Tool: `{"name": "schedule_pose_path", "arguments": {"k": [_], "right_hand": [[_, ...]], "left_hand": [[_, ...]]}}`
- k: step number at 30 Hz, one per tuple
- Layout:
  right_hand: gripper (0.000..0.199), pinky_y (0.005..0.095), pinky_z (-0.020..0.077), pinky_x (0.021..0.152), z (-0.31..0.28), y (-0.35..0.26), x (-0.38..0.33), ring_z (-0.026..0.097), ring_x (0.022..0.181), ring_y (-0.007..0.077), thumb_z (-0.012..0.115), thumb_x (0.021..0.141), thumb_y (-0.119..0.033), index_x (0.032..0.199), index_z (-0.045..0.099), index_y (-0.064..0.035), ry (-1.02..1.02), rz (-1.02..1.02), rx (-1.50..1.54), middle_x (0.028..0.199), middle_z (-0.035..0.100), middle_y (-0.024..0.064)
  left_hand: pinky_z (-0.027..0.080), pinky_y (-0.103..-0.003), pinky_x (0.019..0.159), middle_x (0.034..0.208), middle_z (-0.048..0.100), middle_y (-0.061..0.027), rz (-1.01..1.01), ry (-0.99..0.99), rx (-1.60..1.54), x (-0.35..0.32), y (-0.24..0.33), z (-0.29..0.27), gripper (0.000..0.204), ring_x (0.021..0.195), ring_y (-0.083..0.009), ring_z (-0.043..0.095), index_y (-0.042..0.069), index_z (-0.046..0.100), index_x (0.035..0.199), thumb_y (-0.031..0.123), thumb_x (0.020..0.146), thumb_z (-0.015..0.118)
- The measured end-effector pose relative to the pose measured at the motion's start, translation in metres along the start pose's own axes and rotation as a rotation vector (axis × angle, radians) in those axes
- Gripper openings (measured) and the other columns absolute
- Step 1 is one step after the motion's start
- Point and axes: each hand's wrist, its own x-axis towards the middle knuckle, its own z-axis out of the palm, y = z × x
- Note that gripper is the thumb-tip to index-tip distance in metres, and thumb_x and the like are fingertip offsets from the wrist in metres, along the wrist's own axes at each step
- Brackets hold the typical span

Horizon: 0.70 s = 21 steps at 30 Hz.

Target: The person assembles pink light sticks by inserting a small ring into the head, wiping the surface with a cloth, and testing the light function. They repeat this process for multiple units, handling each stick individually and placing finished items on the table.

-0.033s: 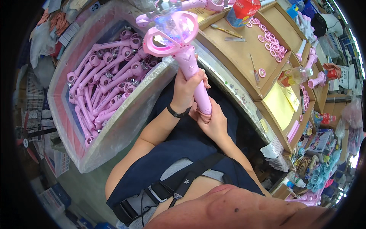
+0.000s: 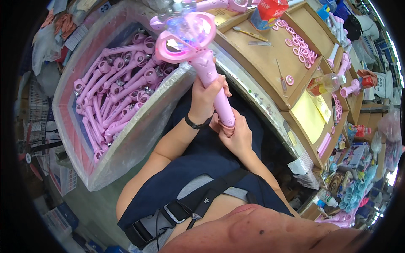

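Note:
A pink light-up toy wand (image 2: 222, 105) is held up in front of me, its ringed head glowing pink and blue around a clear ball. My left hand (image 2: 204, 99) is closed around the upper part of its handle. Lower down, my right hand (image 2: 237, 135) grips the handle's bottom end. Its fingers press around the base, hiding part of it. To the left stands a large plastic-lined bin (image 2: 122, 164), holding a heap of similar pink wands (image 2: 114, 90).
Along the right runs a workbench with cardboard trays (image 2: 249, 46) holding pink rings (image 2: 301, 48), a brush (image 2: 253, 34) and a screwdriver (image 2: 283, 80). A drink bottle (image 2: 322, 85) lies near a yellow paper sheet (image 2: 307, 116). A red drink container (image 2: 268, 13) stands at the back.
The wand's head has shifted slightly to the left, while both hands keep their grip on the handle.

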Motion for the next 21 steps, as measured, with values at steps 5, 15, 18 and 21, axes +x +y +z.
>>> {"name": "schedule_pose_path", "arguments": {"k": [5, 15, 18, 21], "right_hand": [[0.055, 0.0301, 0.0516, 0.080, -0.007, 0.023, -0.004, 0.066, 0.089, 0.0188, 0.069, 0.072, -0.004, 0.123, 0.047, 0.0005, -0.416, 0.245, 0.924, 0.099, 0.066, 0.0121], [0.075, 0.0300, 0.0494, 0.082, -0.002, 0.023, 0.000, 0.061, 0.094, 0.0213, 0.072, 0.067, -0.026, 0.130, 0.040, 0.0025, -0.892, 0.481, 1.928, 0.102, 0.061, 0.0148], [0.060, 0.0289, 0.0476, 0.085, -0.009, 0.032, -0.001, 0.060, 0.096, 0.0167, 0.072, 0.074, -0.014, 0.124, 0.043, 0.0015, -0.553, 0.303, 1.210, 0.104, 0.061, 0.0120], [0.045, 0.0300, 0.0506, 0.078, -0.005, 0.032, -0.011, 0.062, 0.088, 0.0177, 0.060, 0.086, -0.025, 0.119, 0.045, 0.0007, -0.402, 0.288, 1.125, 0.102, 0.061, 0.0131]], "left_hand": [[0.049, -0.030, 0.055, 0.074, 0.054, -0.0075, -0.095, 0.024, -0.117, -0.002, 0.004, 0.004, 0.053, 0.058, -0.0153, 0.055, 0.001, 0.036, 0.131, 0.006, 0.084, 0.059], [0.045, -0.027, 0.055, 0.079, 0.049, -0.0025, -0.036, -0.302, -0.397, 0.020, 0.015, -0.009, 0.063, 0.059, -0.0120, 0.050, 0.006, 0.034, 0.136, 0.045, 0.089, 0.054], [0.045, -0.027, 0.057, 0.088, 0.051, -0.0039, 0.019, -0.008, -0.346, 0.034, 0.025, -0.017, 0.077, 0.065, -0.0129, 0.053, 0.005, 0.037, 0.132, 0.066, 0.085, 0.045], [0.044, -0.027, 0.057, 0.089, 0.052, -0.0049, 0.084, -0.060, -0.365, 0.038, 0.032, -0.023, 0.074, 0.064, -0.0133, 0.053, 0.004, 0.041, 0.128, 0.065, 0.087, 0.043]]}}
